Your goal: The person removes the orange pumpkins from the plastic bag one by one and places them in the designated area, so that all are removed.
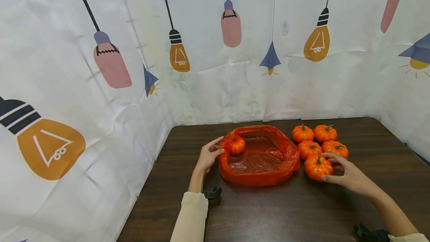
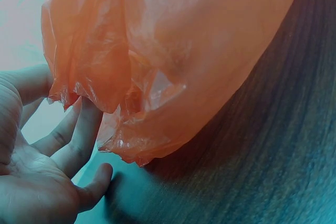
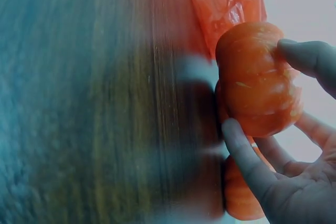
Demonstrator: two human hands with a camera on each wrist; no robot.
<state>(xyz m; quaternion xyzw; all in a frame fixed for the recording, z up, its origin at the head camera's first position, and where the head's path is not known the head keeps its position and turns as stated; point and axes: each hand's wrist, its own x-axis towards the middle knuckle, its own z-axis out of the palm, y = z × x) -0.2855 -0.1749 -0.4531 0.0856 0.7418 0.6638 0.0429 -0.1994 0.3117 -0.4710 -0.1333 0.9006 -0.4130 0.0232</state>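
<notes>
A red plastic bag (image 1: 262,178) lies on the table with its mouth spread wide, and one small orange pumpkin (image 1: 237,145) sits inside at its left side. My left hand (image 1: 209,156) holds the bag's left rim; in the left wrist view some fingertips are hidden behind the folded plastic. To the right of the bag, my right hand (image 1: 346,173) grips another small pumpkin (image 1: 315,168) between thumb and fingers, its green stem pointing up. The right wrist view shows this pumpkin's ribbed side (image 3: 257,87) between the spread fingers.
Several more pumpkins (image 1: 325,133) stand close together just beyond the right hand, near the bag's right rim. The dark wood table (image 1: 268,212) ends at the back against a white curtain (image 1: 208,96) printed with lamps. A dark band (image 1: 212,193) is on the left wrist.
</notes>
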